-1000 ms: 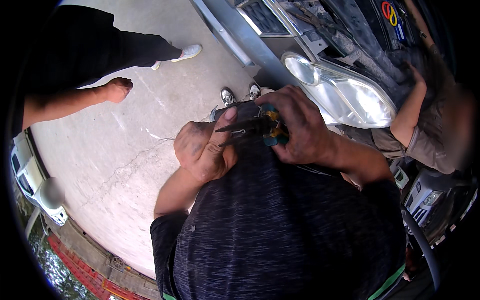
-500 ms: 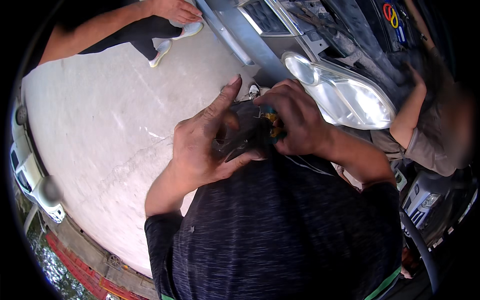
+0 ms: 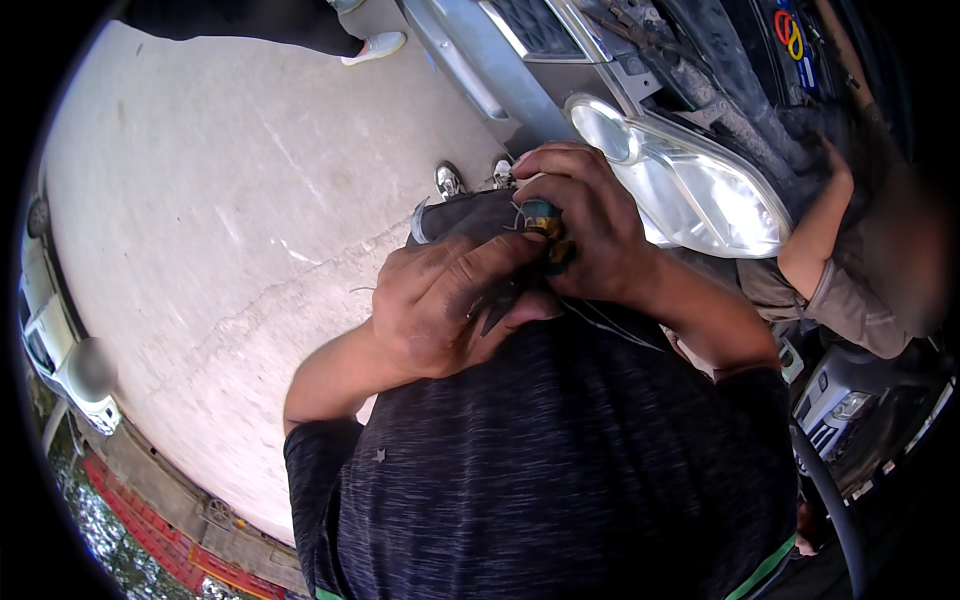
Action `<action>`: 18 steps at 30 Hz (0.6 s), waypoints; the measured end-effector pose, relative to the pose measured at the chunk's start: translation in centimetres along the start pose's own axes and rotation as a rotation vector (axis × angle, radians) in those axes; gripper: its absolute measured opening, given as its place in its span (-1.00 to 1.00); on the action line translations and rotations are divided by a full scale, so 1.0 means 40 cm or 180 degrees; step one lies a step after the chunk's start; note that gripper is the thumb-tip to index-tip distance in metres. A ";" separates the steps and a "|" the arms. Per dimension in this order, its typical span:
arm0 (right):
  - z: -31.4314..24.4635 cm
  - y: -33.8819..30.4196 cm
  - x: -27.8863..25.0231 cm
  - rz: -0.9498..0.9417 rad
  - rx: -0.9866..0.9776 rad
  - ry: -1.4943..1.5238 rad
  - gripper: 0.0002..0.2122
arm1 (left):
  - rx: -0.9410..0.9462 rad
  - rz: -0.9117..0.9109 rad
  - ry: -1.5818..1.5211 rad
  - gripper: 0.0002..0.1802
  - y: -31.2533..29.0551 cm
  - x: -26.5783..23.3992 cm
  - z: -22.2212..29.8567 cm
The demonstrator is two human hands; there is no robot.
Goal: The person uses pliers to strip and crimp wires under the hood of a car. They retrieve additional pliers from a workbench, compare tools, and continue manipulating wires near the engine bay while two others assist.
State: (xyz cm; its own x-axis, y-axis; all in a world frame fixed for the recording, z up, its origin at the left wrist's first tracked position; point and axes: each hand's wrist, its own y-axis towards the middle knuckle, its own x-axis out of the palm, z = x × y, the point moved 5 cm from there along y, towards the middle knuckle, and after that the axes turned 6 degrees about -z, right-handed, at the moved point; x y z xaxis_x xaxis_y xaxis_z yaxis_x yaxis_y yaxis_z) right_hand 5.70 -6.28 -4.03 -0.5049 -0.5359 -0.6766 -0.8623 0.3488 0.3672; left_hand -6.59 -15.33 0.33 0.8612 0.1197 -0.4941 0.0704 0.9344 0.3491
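In front of my dark shirt (image 3: pixel 560 440), my two hands meet. My right hand (image 3: pixel 600 215) is closed round a tool with teal-and-yellow grips (image 3: pixel 541 218), which looks like pliers; the fingers cover most of it. From the left, my left hand (image 3: pixel 440 290) presses thumb and fingers together against the tool's yellow part. A dark pointed piece (image 3: pixel 497 308) pokes out beneath those fingers; whether it belongs to the tool is hidden. Thin pale wire (image 3: pixel 620 332) trails below my right hand, and a fine strand shows by the grips.
A car headlight (image 3: pixel 690 190) stands just beyond my right hand, beside a blue-grey body panel (image 3: pixel 470 70). At the right, another person's arm (image 3: pixel 822 220) reaches into the car's front. Another person's shoe (image 3: pixel 375 47) is at the upper left. A white car (image 3: pixel 60 340) is at far left.
My left hand was spread open; its fingers have closed and moved right onto the tool. The other person's arm at the upper left has gone out of view.
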 end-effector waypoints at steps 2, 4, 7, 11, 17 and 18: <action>-0.001 0.003 0.002 0.0092 0.0089 0.0009 -0.49 | -0.0005 -0.0002 0.0064 -0.59 0.001 0.001 0.004; -0.003 0.003 0.007 0.0222 0.0245 0.0131 -0.56 | -0.0060 0.0003 0.0066 -0.61 0.003 0.004 -0.001; 0.000 0.000 0.013 0.0247 0.0137 0.0066 -0.57 | 0.0074 0.0136 -0.0017 -0.62 -0.003 0.007 -0.005; -0.001 0.004 0.007 0.0178 -0.0080 0.0006 -0.66 | 0.0075 0.0115 -0.0052 -0.63 -0.003 0.004 0.000; 0.000 0.004 0.010 0.0113 -0.0190 0.0056 -0.60 | 0.0097 0.0061 -0.0158 -0.64 -0.006 -0.002 -0.002; -0.001 0.006 0.009 0.0072 -0.0180 0.0070 -0.56 | 0.0103 0.0085 -0.0183 -0.64 -0.006 -0.002 -0.002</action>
State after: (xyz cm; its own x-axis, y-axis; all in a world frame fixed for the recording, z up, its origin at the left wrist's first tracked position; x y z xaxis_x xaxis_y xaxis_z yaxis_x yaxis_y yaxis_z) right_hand 5.33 -6.43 -4.16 -0.5246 -0.5454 -0.6538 -0.8511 0.3175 0.4181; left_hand -6.74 -15.54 0.23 0.8903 0.1242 -0.4380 0.0624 0.9197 0.3877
